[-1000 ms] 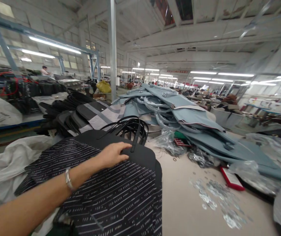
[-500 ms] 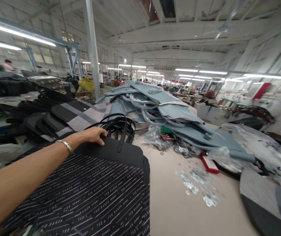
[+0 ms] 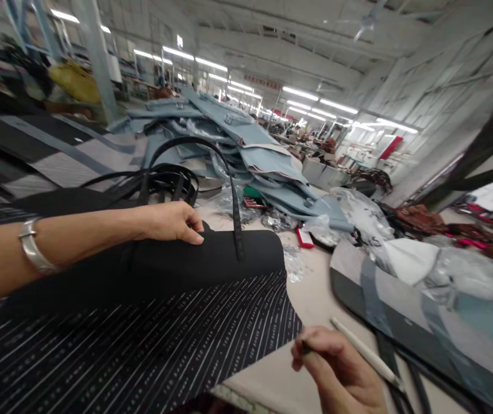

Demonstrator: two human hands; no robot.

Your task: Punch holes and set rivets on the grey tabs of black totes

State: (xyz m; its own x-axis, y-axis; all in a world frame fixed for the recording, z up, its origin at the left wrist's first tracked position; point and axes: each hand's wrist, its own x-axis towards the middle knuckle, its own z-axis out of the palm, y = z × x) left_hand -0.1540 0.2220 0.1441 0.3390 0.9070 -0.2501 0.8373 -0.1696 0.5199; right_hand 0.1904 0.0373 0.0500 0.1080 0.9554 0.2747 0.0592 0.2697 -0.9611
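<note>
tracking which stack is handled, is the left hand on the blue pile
No, the left hand grips the top edge of the black panel, nearer than the blue pile.

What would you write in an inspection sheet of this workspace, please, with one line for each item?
Surface: pale table, partly covered
Things in hand: black striped bag panel with strap, held near its upper edge
Clutter: blue-grey pieces piled behind, clear plastic, small metal pieces, pale stick
Hands: left hand grips the panel; right hand has fingers pinched, contents unclear
Cables: nothing seen
Surroundings: lit ceiling lamps, upright post
</note>
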